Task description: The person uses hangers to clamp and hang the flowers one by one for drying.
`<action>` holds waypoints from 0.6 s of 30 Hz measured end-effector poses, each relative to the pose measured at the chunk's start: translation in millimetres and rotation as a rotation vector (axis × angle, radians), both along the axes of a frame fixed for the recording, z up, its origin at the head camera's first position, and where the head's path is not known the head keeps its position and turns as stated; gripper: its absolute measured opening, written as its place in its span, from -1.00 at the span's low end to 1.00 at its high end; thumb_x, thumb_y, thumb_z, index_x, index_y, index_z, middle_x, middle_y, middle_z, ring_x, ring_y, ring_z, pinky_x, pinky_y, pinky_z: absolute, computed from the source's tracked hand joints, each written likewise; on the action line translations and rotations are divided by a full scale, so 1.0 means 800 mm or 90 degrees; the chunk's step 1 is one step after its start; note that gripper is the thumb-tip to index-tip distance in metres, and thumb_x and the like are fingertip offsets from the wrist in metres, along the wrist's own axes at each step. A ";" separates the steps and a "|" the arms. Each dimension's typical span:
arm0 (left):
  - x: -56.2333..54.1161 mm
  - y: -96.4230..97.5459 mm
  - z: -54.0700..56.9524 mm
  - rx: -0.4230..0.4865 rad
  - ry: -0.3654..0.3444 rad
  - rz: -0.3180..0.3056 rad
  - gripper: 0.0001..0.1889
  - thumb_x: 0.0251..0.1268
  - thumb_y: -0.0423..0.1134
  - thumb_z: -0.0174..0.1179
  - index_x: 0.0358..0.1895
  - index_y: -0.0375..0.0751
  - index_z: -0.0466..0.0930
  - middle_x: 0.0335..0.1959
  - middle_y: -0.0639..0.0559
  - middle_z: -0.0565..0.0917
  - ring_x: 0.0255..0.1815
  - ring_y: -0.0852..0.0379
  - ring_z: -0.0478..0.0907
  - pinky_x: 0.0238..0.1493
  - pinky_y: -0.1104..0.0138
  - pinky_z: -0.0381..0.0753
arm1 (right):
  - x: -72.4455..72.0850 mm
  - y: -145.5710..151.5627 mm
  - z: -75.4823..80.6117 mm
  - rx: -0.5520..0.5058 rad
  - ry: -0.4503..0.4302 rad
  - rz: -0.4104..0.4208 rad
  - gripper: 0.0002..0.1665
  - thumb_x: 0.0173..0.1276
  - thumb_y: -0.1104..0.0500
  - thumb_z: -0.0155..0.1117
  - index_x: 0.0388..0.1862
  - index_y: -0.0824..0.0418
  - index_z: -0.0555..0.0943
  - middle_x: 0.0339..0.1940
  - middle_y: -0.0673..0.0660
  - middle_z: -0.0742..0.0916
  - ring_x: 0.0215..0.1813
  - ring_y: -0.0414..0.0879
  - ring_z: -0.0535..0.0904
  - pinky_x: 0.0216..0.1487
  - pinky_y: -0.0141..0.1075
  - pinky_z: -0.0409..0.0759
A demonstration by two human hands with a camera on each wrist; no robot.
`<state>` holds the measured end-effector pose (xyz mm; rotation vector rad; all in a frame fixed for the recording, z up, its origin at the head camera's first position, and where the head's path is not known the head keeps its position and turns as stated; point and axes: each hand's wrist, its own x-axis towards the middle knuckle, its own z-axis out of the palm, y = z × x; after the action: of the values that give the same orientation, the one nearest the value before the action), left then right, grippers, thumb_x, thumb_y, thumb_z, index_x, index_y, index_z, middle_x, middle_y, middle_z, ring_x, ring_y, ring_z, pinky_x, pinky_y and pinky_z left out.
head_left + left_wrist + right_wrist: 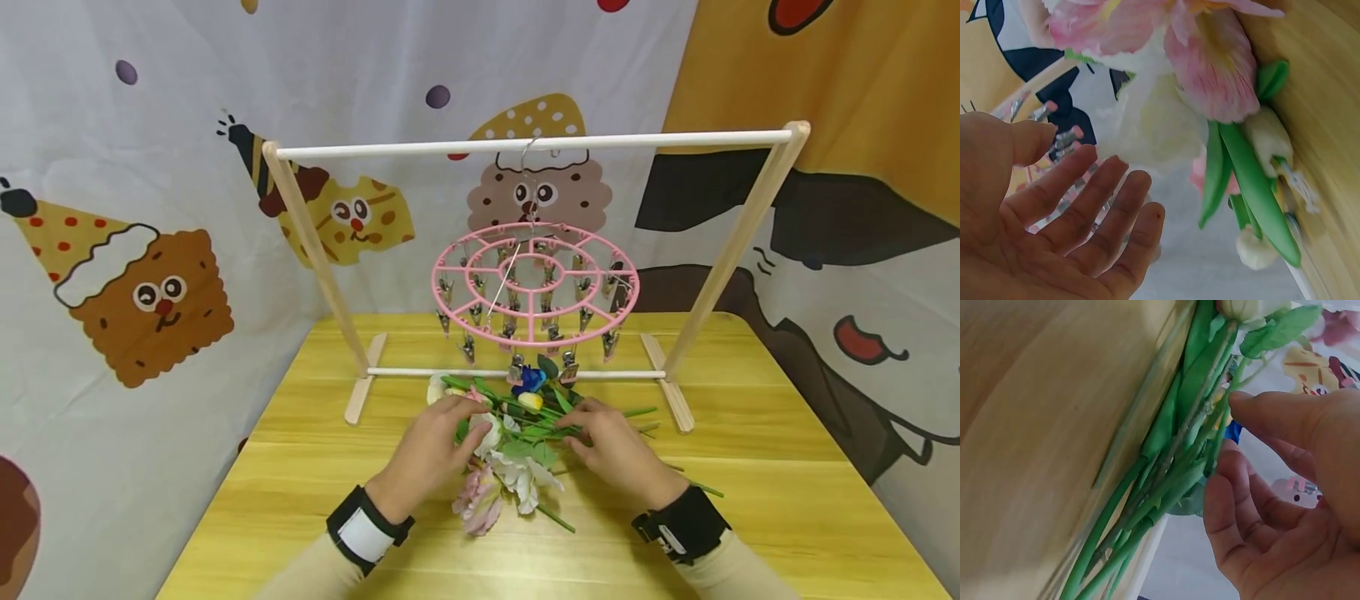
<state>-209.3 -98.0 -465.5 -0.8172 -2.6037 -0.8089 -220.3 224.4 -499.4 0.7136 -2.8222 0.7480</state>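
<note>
A loose heap of artificial flowers lies on the table between my two hands. It includes a pink flower (477, 504), a white flower (517, 477), a blue rose (532, 379) and a yellow bud (531, 402). My left hand (433, 450) is beside the blossoms at the heap's left; in the left wrist view its fingers (1129, 194) are spread loosely, holding nothing. On the other side, my right hand (618, 454) is at the green stems (1147, 506), thumb and fingers apart and slightly bent near a thin stem. Whether the fingertips touch that stem is hard to tell.
Behind the flowers stands a wooden rack with a white top bar (420, 149) and a lower white rod (420, 373). From the top bar hangs a round pink drying hanger (531, 342) with several metal clips, low over the heap. A printed cloth (360, 75) covers the wall behind.
</note>
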 end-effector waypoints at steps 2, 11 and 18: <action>0.000 0.006 -0.001 -0.007 0.011 -0.010 -0.71 0.74 -0.12 0.44 0.30 -0.15 0.86 0.22 -0.11 0.90 0.20 -0.12 0.88 0.22 0.02 0.95 | 0.000 -0.003 -0.002 0.012 0.016 -0.003 -0.71 0.52 0.33 0.66 0.15 0.11 0.94 0.08 0.12 0.80 -0.18 -0.22 0.67 -0.24 -0.44 0.65; -0.004 0.027 0.001 -0.032 0.081 -0.041 -0.71 0.63 -0.11 0.56 0.23 -0.13 0.89 0.09 0.00 0.93 0.13 0.00 0.88 0.25 0.04 0.93 | 0.002 -0.013 -0.005 0.023 0.037 -0.015 -0.76 0.48 0.34 0.70 0.00 0.04 0.97 0.01 0.11 0.72 -0.20 -0.18 0.69 -0.32 -0.45 0.57; -0.006 0.038 0.004 -0.069 0.080 -0.062 -0.70 0.69 -0.01 0.50 0.26 -0.06 0.89 0.13 0.04 0.95 0.15 0.07 0.89 0.38 0.07 0.89 | 0.002 -0.017 -0.005 0.023 0.058 -0.010 -0.83 0.49 0.32 0.71 -0.08 0.06 0.93 -0.11 0.03 0.71 -0.25 -0.26 0.61 -0.32 -0.46 0.58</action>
<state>-213.9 -67.7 -462.2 -0.9978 -2.5312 -0.6232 -218.8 210.7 -503.3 0.7118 -2.7628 0.6457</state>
